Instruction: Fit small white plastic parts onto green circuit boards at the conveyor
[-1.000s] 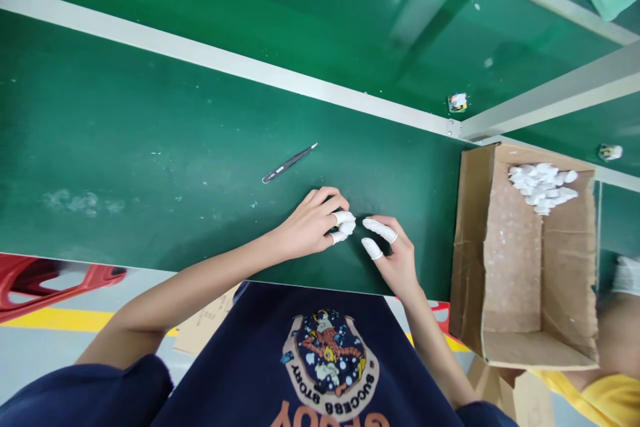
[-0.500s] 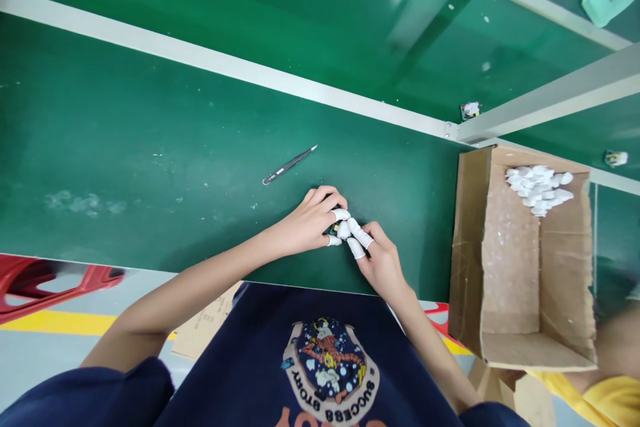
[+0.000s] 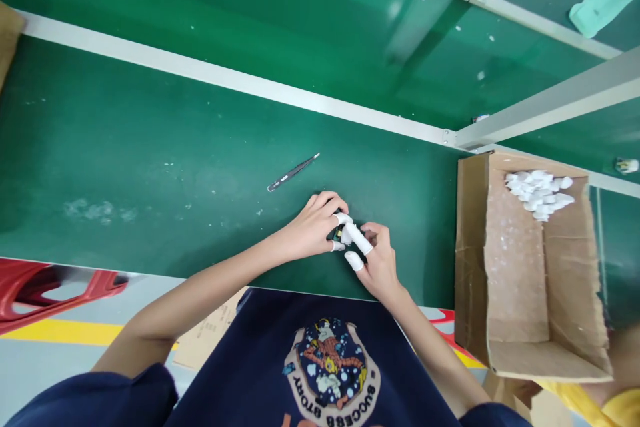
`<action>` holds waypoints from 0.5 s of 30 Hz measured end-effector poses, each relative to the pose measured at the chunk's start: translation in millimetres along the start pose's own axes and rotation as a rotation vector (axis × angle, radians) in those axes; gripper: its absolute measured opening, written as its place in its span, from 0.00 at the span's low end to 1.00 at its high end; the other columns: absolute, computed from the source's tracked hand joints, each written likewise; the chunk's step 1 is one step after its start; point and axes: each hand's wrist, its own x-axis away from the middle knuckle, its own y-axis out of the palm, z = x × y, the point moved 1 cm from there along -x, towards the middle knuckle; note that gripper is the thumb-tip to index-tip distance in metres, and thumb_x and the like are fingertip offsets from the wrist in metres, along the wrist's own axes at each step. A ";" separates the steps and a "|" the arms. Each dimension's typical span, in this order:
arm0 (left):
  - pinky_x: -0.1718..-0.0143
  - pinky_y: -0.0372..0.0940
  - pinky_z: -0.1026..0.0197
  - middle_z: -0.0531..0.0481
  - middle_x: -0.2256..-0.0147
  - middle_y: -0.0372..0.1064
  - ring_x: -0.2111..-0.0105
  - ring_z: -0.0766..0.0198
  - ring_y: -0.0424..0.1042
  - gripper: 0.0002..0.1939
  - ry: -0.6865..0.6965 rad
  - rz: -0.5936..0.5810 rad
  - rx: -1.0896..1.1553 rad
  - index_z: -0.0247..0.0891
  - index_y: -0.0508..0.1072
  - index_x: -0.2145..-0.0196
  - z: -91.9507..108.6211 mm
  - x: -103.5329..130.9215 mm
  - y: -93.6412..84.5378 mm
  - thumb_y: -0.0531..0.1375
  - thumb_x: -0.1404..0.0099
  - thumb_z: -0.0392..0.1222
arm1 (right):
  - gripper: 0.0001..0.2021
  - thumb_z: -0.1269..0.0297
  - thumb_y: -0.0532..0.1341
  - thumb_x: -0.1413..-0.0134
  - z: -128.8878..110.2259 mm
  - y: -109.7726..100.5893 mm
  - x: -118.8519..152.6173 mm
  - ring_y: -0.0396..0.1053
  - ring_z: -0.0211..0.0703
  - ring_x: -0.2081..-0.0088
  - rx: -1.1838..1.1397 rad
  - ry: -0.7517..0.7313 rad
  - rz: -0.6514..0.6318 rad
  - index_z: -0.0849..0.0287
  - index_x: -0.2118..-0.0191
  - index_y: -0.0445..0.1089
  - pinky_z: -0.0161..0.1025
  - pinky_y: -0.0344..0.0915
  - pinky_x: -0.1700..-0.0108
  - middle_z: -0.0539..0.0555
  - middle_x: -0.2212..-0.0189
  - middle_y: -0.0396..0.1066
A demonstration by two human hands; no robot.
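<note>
On the green table, my left hand (image 3: 316,225) pinches a small dark and white piece (image 3: 343,234) between thumb and index finger, both in white finger covers. My right hand (image 3: 379,258) is at the right side of that piece. Its covered index finger reaches onto the piece, and its covered thumb stands apart below, so nothing is gripped between them. The fingers hide much of the piece. Black tweezers (image 3: 293,172) lie above my left hand, tip toward the upper right.
At the right stands an open cardboard box (image 3: 517,267) with a pile of white pieces (image 3: 539,192). A metal bar (image 3: 240,85) crosses behind the tweezers. Part of a person in yellow (image 3: 623,407) shows at the lower right. A red stool (image 3: 60,290) is at the left.
My right thumb has moved away from its index finger and the piece. The camera view has shifted slightly, bringing brown cardboard into the left edge.
</note>
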 end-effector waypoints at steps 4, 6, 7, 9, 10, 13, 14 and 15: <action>0.48 0.57 0.48 0.44 0.51 0.64 0.45 0.50 0.56 0.17 -0.005 -0.002 0.014 0.37 0.70 0.56 0.9 1.3 -0.9 0.64 0.44 0.36 | 0.19 0.58 0.56 0.40 -1.4 7.6 2.6 0.63 0.46 0.62 0.143 -0.029 0.042 0.49 0.44 0.62 0.37 0.65 0.74 0.59 0.55 0.61; 0.48 0.57 0.47 0.44 0.51 0.64 0.44 0.50 0.56 0.17 -0.014 -0.012 0.018 0.37 0.70 0.55 0.6 1.6 -1.3 0.64 0.44 0.36 | 0.18 0.57 0.55 0.40 -1.5 9.7 4.3 0.63 0.47 0.63 0.129 -0.031 0.060 0.49 0.44 0.63 0.38 0.65 0.73 0.59 0.55 0.61; 0.48 0.57 0.47 0.44 0.51 0.64 0.44 0.50 0.55 0.18 -0.015 -0.017 0.017 0.37 0.70 0.55 0.4 1.6 -1.3 0.64 0.44 0.36 | 0.19 0.57 0.55 0.40 -1.2 10.3 5.2 0.62 0.47 0.63 0.108 -0.038 0.069 0.49 0.44 0.63 0.40 0.66 0.72 0.59 0.55 0.61; 0.48 0.57 0.48 0.44 0.51 0.64 0.44 0.50 0.55 0.17 -0.007 -0.016 0.011 0.37 0.70 0.55 -0.2 1.6 -1.4 0.64 0.44 0.36 | 0.19 0.57 0.56 0.40 0.1 10.9 7.2 0.62 0.48 0.62 0.073 -0.055 0.075 0.49 0.44 0.63 0.43 0.68 0.68 0.59 0.54 0.61; 0.48 0.56 0.48 0.44 0.50 0.64 0.44 0.50 0.55 0.17 -0.001 -0.011 0.006 0.37 0.70 0.55 -0.5 1.6 -1.3 0.64 0.43 0.36 | 0.19 0.58 0.57 0.41 0.9 11.0 8.1 0.62 0.49 0.61 0.068 -0.061 0.071 0.50 0.44 0.63 0.45 0.69 0.66 0.60 0.54 0.61; 0.47 0.56 0.48 0.44 0.50 0.64 0.44 0.50 0.55 0.16 0.003 0.005 0.004 0.38 0.71 0.55 -1.2 1.5 -1.4 0.64 0.43 0.38 | 0.18 0.59 0.58 0.41 2.8 10.4 9.9 0.62 0.51 0.59 0.072 -0.082 0.064 0.51 0.45 0.64 0.48 0.69 0.62 0.60 0.53 0.62; 0.48 0.57 0.48 0.44 0.51 0.64 0.44 0.50 0.55 0.16 0.000 0.006 0.007 0.38 0.71 0.56 -1.3 1.4 -1.5 0.64 0.42 0.39 | 0.18 0.59 0.57 0.41 2.8 9.9 10.2 0.62 0.51 0.59 0.069 -0.100 0.072 0.51 0.46 0.65 0.48 0.68 0.62 0.60 0.54 0.62; 0.48 0.57 0.48 0.44 0.51 0.64 0.44 0.50 0.55 0.16 -0.002 0.003 0.010 0.38 0.71 0.56 -1.4 1.3 -1.6 0.64 0.42 0.40 | 0.17 0.60 0.57 0.41 2.6 9.3 10.4 0.62 0.51 0.59 0.069 -0.122 0.085 0.52 0.46 0.65 0.48 0.68 0.62 0.60 0.54 0.62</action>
